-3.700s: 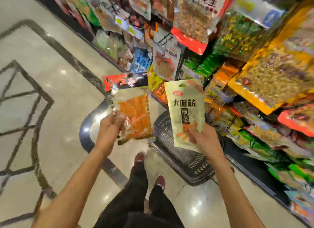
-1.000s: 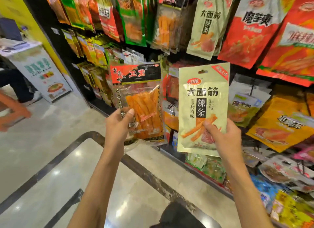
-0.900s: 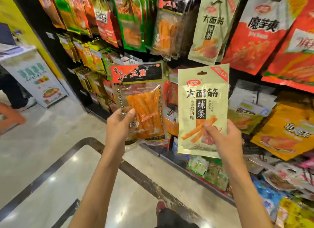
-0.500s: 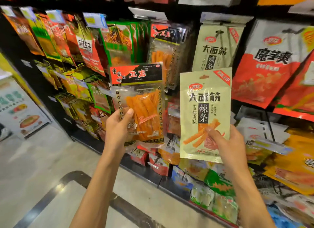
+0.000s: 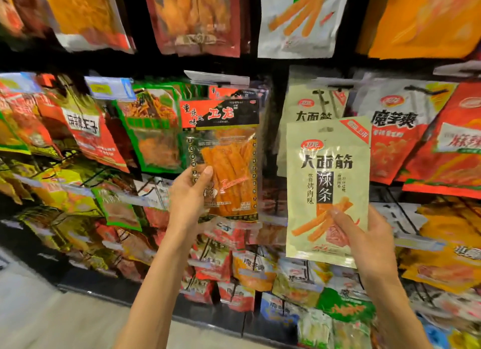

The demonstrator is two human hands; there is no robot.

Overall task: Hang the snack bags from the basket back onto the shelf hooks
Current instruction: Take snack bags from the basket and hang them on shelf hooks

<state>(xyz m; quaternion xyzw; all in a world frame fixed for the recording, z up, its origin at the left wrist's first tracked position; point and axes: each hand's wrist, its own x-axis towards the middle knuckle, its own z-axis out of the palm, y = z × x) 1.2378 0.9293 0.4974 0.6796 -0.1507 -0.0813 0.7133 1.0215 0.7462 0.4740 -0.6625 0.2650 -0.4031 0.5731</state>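
Shelf: a black store rack (image 5: 278, 93) fills the view, with rows of hanging snack bags from its top edge to its bottom edge.
Held pale bag: a flat pale green foil snack bag (image 5: 328, 177) is held upright in front of the shelf's right half. It reads 大面筋 in large black characters, 辣条 in a dark box and 烤肉味 beside it. It has a red oval logo at the upper left and a red corner band whose writing is too blurred to read.
Held clear bag: a clear plastic snack bag of orange strips (image 5: 229, 161) with a red and black header is held upright near the shelf's middle. The header reads 重庆风味 and 卫龙.
Hung neighbours: a red and white bag (image 5: 395, 130) reading 魔芋爽 hangs towards the right edge. Hung pale green bags (image 5: 309, 106) reading 大面筋 sit just behind the held pale one. A red bag (image 5: 86, 132) labelled 麻辣王子 hangs left of the middle.
Right hand: the right hand (image 5: 364, 242) grips the pale green bag at its lower right corner, thumb across the front.
Left hand: the left hand (image 5: 190, 195) pinches the clear bag at its lower left, thumb on the front.
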